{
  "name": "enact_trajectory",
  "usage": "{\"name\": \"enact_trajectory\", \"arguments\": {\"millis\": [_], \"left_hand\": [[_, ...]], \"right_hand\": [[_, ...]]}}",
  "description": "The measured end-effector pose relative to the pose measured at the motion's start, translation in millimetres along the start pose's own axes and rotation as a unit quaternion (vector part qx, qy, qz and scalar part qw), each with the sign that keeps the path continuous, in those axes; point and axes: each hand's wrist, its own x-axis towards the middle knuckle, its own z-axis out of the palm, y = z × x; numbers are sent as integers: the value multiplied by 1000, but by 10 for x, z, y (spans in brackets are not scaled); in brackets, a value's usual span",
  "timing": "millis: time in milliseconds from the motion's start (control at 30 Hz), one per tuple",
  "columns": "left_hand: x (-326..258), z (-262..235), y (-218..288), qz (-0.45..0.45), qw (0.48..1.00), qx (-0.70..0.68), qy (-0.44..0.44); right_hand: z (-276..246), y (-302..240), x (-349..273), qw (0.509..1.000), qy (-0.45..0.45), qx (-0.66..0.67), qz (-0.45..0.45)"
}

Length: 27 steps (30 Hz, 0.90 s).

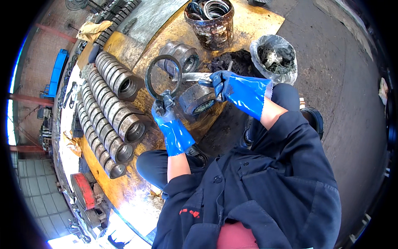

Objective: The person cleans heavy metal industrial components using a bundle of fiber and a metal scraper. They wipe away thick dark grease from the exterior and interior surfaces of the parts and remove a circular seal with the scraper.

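My left hand (164, 110), in a blue rubber glove, pinches the lower edge of a dark metal ring (148, 78) and holds it upright. The fingers of my right hand (224, 86), gloved the same, close around a flat metal tool (194, 76), perhaps a scraper. Its far end meets the ring's right side; whether it touches the inner or outer face I cannot tell. Just below the tool, a short grooved metal cylinder (194, 98) lies on the yellow board (166, 143). Another ribbed cylinder (176, 52) lies behind the ring.
Rows of stacked ribbed metal cylinders (110, 106) lie to the left. A grimy bucket (211, 35) of metal rings stands at the far side. Right of it are a heap of black grease (232, 62) and a bag-lined container (289, 74) with black muck and a pale rag.
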Motion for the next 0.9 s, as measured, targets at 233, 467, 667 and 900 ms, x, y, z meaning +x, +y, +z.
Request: {"name": "enact_trajectory", "arguments": {"millis": [233,467,667,900], "left_hand": [[237,38,-15,32,999,16,23],[422,-304,-254,-10,981,188,-54],[163,-172,-569,-88,963,227,-113],[204,-203,-659,-78,936,308,-150]], "right_hand": [[726,70,-492,957,115,-233,-127],[328,-1297,-1454,883,318,-250,-237],[-1691,-1309,-2064,863,422,-36,-277],[-2434,-551,-1669,775,553,169,-256]]}}
